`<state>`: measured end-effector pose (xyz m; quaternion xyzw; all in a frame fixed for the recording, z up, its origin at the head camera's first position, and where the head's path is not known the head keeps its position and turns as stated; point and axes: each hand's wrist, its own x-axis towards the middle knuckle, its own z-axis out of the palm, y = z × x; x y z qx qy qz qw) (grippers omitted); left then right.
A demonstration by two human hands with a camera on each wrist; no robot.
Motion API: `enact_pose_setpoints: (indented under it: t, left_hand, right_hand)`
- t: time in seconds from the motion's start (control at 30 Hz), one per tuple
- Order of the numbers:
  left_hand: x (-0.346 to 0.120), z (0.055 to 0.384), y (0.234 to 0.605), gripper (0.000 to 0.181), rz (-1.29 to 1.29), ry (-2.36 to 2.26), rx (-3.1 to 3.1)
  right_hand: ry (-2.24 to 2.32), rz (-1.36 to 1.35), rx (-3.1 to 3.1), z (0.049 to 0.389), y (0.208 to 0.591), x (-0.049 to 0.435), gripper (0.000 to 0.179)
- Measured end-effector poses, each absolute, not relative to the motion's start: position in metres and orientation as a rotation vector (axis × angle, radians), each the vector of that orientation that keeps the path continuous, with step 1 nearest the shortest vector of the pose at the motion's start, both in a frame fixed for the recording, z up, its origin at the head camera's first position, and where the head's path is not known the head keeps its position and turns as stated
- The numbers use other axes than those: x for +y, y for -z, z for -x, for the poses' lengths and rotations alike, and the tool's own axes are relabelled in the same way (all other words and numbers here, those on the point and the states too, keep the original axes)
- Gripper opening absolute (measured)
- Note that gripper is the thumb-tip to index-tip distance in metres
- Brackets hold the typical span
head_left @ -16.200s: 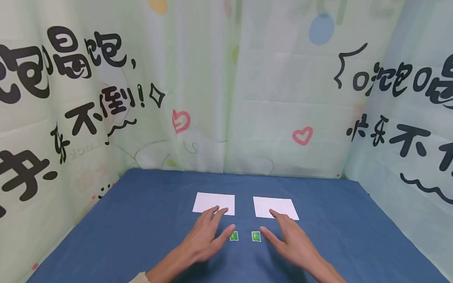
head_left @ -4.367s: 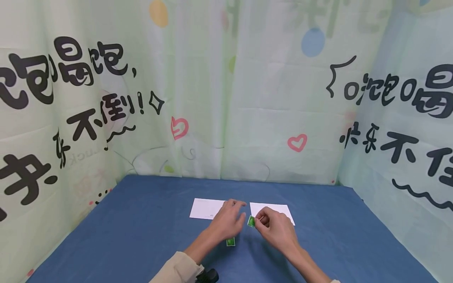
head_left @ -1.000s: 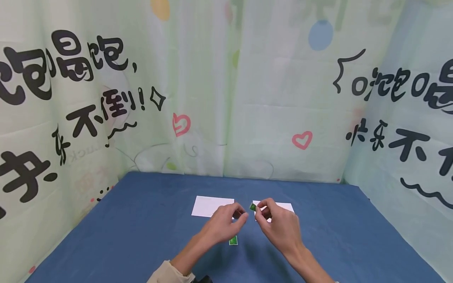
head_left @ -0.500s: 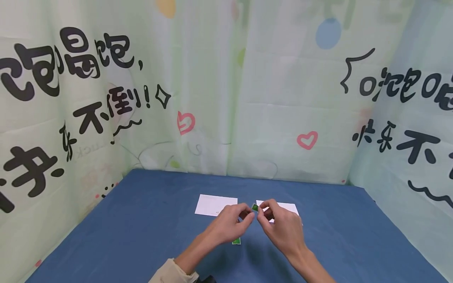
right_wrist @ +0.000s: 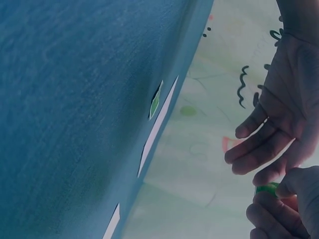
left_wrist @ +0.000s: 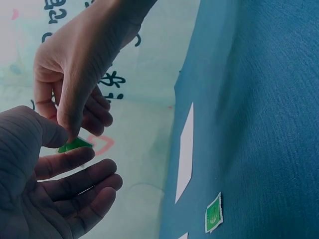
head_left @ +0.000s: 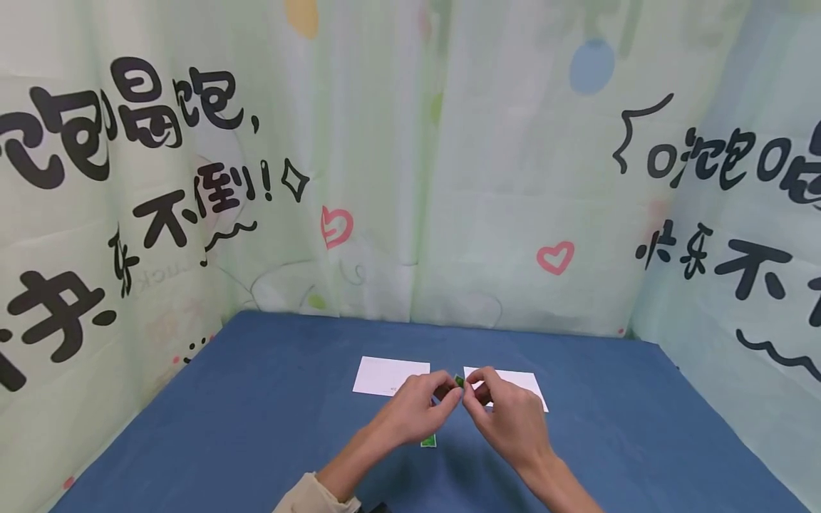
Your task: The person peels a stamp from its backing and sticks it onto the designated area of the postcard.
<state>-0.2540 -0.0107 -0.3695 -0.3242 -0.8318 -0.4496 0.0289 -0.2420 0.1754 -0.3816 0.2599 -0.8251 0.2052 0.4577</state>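
Both hands meet over the table, raised above it, at a small green postage stamp [head_left: 459,381]. My right hand [head_left: 509,413] pinches the stamp between thumb and index finger. From the other side, the thumb and index finger of my left hand [head_left: 417,407] close on its edge, the other fingers loosely bent in the left wrist view. Fingers cover much of this stamp [left_wrist: 76,145]. A second green stamp [head_left: 428,441], with white toothed edges, lies on the cloth below the left hand, partly hidden by it in the head view.
Two white rectangular papers, the left paper [head_left: 385,375] with small print near a corner and the right paper [head_left: 532,385], lie behind the hands. A blue cloth [head_left: 256,427] covers the table. Printed curtains [head_left: 359,142] enclose its back and sides.
Over the last second my left hand has come right, up to the stamp in my right hand, and its fingertips now meet it. Earlier, both stamps lay on the cloth.
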Motion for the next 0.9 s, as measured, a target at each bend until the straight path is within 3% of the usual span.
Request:
enact_pose_setpoints:
  t: [0.47, 0.9]
  left_hand:
    - [-0.0108, 0.2525, 0.3687, 0.026, 1.0, 1.386, -2.531]
    - [-0.0118, 0.2523, 0.3681, 0.021, 0.975, 1.39, -2.486]
  right_hand:
    - [-0.504, -0.649, -2.038, 0.2368, 0.3807, 0.1705, 0.026]
    - [-0.477, -0.704, -2.017, 0.2375, 0.3817, 0.17, 0.022]
